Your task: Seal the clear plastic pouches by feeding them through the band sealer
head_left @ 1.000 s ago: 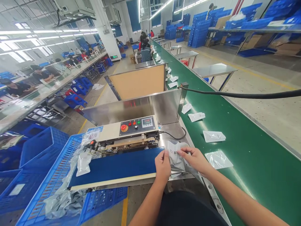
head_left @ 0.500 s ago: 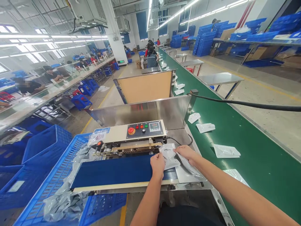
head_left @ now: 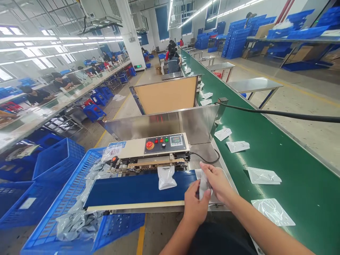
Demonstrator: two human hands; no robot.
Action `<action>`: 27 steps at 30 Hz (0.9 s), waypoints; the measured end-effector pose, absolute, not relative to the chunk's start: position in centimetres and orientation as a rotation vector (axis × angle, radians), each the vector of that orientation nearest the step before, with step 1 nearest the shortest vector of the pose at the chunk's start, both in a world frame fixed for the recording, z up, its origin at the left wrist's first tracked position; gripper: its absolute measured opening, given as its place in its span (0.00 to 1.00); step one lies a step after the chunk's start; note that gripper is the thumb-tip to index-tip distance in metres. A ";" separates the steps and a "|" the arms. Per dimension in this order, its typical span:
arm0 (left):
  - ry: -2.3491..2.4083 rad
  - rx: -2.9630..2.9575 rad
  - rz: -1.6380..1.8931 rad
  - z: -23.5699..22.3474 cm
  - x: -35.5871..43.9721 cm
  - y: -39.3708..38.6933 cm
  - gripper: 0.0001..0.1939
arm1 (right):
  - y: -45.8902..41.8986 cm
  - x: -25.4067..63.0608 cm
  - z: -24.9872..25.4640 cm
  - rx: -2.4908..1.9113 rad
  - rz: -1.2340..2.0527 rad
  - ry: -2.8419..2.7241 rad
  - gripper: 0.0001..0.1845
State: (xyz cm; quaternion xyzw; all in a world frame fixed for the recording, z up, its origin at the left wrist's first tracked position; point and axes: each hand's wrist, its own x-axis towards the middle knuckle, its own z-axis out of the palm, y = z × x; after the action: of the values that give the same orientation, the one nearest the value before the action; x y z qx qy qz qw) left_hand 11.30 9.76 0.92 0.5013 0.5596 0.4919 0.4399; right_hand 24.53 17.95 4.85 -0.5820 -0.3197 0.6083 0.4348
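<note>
Between my two hands is a white plastic pouch point(head_left: 204, 184), held upright at the right end of the blue belt. My left hand point(head_left: 196, 202) grips its lower left side, fingers closed. My right hand point(head_left: 216, 180) pinches its upper right edge. Another white pouch point(head_left: 166, 177) lies on the blue belt point(head_left: 127, 191), its top edge in the band of the sealing machine point(head_left: 148, 145). The machine's panel point(head_left: 164, 143) carries a red button, small lit buttons and a display.
To the right runs a green conveyor point(head_left: 292, 163) with several white pouches point(head_left: 264, 176) on it. A blue crate point(head_left: 119, 230) of pouches stands below the belt's left end. A black cable point(head_left: 278, 113) crosses the conveyor. Behind the machine rises a metal panel point(head_left: 164, 124). People sit farther off.
The pouch my hands held at the band's entry is now on the blue belt, farther left and released. Both hands have moved right and lower, onto another pouch. Conveyor pouches appear shifted rightward.
</note>
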 end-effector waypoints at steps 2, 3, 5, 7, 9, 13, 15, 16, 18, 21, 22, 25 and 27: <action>1.397 1.189 1.241 1.8 12.5 11.0 0.26 | 17.3 24.6 5.5 -1.340 1.563 -0.691 0.36; 1.421 1.129 1.262 2.0 12.6 11.6 0.27 | 17.1 24.9 5.6 -1.306 1.571 -0.679 0.37; 1.435 1.021 1.284 2.2 12.3 12.6 0.30 | 16.8 25.9 5.5 -1.306 1.556 -0.772 0.37; 1.406 0.992 1.281 2.0 11.8 13.1 0.31 | 16.5 26.9 4.9 -1.352 1.541 -0.961 0.34; 1.383 1.031 1.264 1.5 11.4 13.2 0.30 | 16.2 27.6 3.8 -1.382 1.523 -1.106 0.32; 1.540 0.957 1.222 0.2 11.4 14.4 0.27 | 16.8 28.3 1.3 -1.500 1.457 -1.040 0.28; 1.630 0.803 1.216 -0.6 11.5 15.7 0.27 | 17.9 28.4 0.4 -1.585 1.507 -0.873 0.23; 1.651 0.745 1.219 -1.0 11.5 16.4 0.27 | 18.6 28.4 0.1 -1.614 1.542 -0.801 0.21; 1.663 0.695 1.231 -1.8 11.3 17.6 0.27 | 20.0 28.0 -0.4 -1.642 1.590 -0.732 0.16; 1.686 0.638 1.265 -2.5 10.3 18.5 0.28 | 21.8 26.4 -0.7 -1.644 1.610 -0.766 0.12; 1.694 0.623 1.278 -2.6 9.8 18.6 0.28 | 22.2 25.5 -0.8 -1.641 1.617 -0.783 0.13; 1.707 0.579 1.325 -2.8 7.9 18.5 0.30 | 23.0 22.8 -0.7 -1.626 1.656 -0.840 0.14; 1.707 0.550 1.358 -2.7 6.4 18.3 0.32 | 23.1 22.1 -0.3 -1.608 1.683 -0.872 0.15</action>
State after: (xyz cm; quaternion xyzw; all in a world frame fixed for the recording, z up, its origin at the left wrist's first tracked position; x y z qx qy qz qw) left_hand 6.42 18.27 -2.74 0.2207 0.6847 0.5446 0.4312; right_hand 22.10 23.10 -0.30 -0.6124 -0.3320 0.6410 0.3223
